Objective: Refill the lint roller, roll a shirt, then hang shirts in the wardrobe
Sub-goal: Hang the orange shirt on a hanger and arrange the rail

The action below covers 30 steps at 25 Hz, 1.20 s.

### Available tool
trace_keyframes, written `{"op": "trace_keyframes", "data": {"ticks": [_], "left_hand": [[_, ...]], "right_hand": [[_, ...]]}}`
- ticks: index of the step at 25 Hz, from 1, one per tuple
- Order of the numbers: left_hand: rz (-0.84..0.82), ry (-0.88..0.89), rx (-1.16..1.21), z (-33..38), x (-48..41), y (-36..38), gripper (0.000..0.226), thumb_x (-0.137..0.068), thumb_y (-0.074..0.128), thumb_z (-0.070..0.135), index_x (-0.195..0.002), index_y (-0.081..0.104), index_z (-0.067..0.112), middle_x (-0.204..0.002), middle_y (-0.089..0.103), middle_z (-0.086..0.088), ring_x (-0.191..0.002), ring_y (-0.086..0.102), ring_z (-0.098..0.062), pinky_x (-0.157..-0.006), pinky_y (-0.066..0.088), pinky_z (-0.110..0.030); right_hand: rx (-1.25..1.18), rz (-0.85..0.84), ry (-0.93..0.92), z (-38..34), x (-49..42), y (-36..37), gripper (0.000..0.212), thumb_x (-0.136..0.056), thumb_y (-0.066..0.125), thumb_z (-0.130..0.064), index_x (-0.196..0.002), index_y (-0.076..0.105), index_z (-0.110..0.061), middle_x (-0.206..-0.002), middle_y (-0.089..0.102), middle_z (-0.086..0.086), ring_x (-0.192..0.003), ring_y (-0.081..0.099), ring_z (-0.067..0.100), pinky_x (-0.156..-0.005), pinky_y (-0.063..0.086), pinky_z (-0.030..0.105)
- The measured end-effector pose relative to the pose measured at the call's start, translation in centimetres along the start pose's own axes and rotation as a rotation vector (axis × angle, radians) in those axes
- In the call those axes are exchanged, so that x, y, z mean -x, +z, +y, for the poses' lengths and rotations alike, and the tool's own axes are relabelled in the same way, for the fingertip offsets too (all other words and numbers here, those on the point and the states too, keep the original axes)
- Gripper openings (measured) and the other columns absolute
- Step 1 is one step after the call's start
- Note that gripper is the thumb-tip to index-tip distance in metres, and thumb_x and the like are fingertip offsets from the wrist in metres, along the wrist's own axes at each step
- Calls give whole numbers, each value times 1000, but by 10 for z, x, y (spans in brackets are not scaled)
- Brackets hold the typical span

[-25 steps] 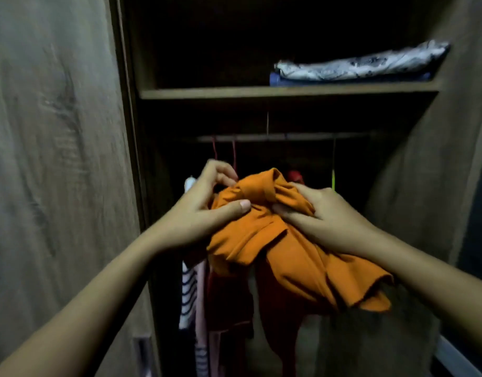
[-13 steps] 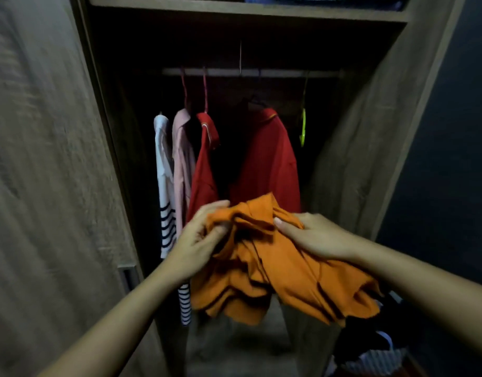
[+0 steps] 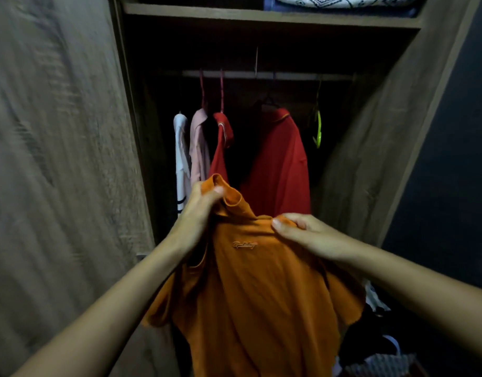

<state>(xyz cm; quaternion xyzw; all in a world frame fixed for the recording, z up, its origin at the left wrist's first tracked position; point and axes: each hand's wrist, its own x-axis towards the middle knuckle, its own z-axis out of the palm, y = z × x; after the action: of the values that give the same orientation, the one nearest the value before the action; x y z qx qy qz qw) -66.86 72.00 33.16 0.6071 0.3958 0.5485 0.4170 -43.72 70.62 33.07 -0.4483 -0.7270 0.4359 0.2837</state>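
1. While the person stands before the open wardrobe (image 3: 370, 159), both bare arms reach forward and hold an orange shirt (image 3: 256, 295) up in front of the hanging space. It hangs full length with its chest logo facing the camera, and it is on no hanger.
2. The left grip (image 3: 200, 206) pinches the raised collar between thumb and fingers. The right grip (image 3: 302, 235) pinches the neck edge on the other side, lower down, so the neckline slopes.
3. Behind the shirt, four garments hang on the rail (image 3: 289, 75): a white shirt (image 3: 181, 148), a pink shirt (image 3: 199, 148), a narrow red shirt (image 3: 220, 148) and a wide red shirt (image 3: 280, 164). A green hanger (image 3: 318, 129) hangs to their right, near the side wall, and appears bare.
4. The step in hand is probably getting the orange shirt onto a hanger, and the green one looks the likeliest choice.
5. One grip would have to let go to fetch that hanger. The other should first gather both sides of the collar, or the shirt may slump and twist.
6. Levelling the two pinches would open the neck evenly. Feeding the hanger up from the hem, rather than forcing it through the collar, would likely spare the fabric from stretching.
7. The rail seems free between the wide red shirt and the green hanger, so hanging there should avoid crushing the neighbours.
8. A heap of clothes (image 3: 378, 357) lies low on the right, where the hem could snag.
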Motion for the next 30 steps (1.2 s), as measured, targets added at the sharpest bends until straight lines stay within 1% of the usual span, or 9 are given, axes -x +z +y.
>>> {"op": "trace_keyframes", "data": {"ticks": [2, 5, 8, 12, 18, 21, 23, 25, 30], "left_hand": [[-121, 57, -206, 2, 4, -4, 51, -65, 67, 36, -108, 42, 22, -93, 52, 2, -87, 54, -5, -82, 47, -26], [-161, 22, 2, 4, 9, -2, 39, -71, 70, 21, -101, 46, 22, -86, 54, 2, -81, 56, -6, -76, 47, -24], [-137, 56, 14, 0, 13, 8, 31, -80, 63, 30, -104, 48, 17, -95, 57, -4, -90, 58, -10, -82, 48, -29], [-132, 69, -10, -4, 14, 6, 14, -93, 49, 19, -86, 61, 21, -75, 61, 8, -72, 57, -1, -70, 46, -18], [-204, 61, -555, -43, 30, -5, 40, -83, 51, -1, -93, 60, 36, -78, 64, 12, -72, 60, 7, -66, 43, -7], [-227, -158, -621, -74, 38, -30, 41, -76, 53, -8, -91, 67, 27, -79, 67, 1, -73, 63, -5, -70, 49, -21], [-195, -200, -467, -74, 34, -52, 48, -74, 52, -17, -85, 69, 27, -82, 67, 1, -76, 62, -6, -70, 51, -22], [-144, -209, -344, -62, 24, -63, 51, -73, 44, -24, -89, 68, 18, -83, 64, -3, -67, 60, 0, -57, 47, -13], [-101, -153, -185, -45, -9, -52, 41, -54, 45, -8, -84, 65, 12, -71, 70, 0, -65, 62, -4, -51, 45, -11]], "right_hand": [[96, 104, -93, -5, -5, 2, 39, -72, 63, -60, -96, 61, -29, -103, 65, -4, -98, 62, 13, -91, 50, 35], [154, 94, -182, -11, -9, 1, 64, -59, 76, -58, -111, 46, -36, -121, 51, -8, -112, 53, 5, -95, 47, 30], [130, -2, -245, -15, -10, 15, 57, -64, 78, -47, -108, 51, -21, -99, 60, -4, -91, 64, 14, -84, 54, 31], [221, 193, -336, -4, -22, 30, 12, -87, 56, -36, -81, 57, -25, -69, 54, -10, -70, 51, 3, -73, 42, 29], [-186, 429, -193, -24, -48, 16, 21, -76, 38, -37, -61, 52, -33, -61, 41, -9, -68, 40, 14, -73, 32, 41], [28, 493, -164, -28, -49, 2, 23, -84, 40, -34, -64, 51, -30, -60, 41, -9, -62, 41, 11, -67, 36, 33], [396, 392, -220, -15, -38, -17, 11, -90, 50, -27, -81, 45, -25, -63, 41, -9, -57, 40, 7, -57, 34, 21], [592, 182, -221, 0, -27, -36, 23, -89, 56, -18, -91, 34, -25, -70, 38, -6, -59, 37, 6, -57, 34, 21], [465, -81, -110, 12, -15, -70, 60, -71, 45, 20, -65, 55, -39, -95, 38, -4, -91, 41, -2, -83, 33, 12]]}}
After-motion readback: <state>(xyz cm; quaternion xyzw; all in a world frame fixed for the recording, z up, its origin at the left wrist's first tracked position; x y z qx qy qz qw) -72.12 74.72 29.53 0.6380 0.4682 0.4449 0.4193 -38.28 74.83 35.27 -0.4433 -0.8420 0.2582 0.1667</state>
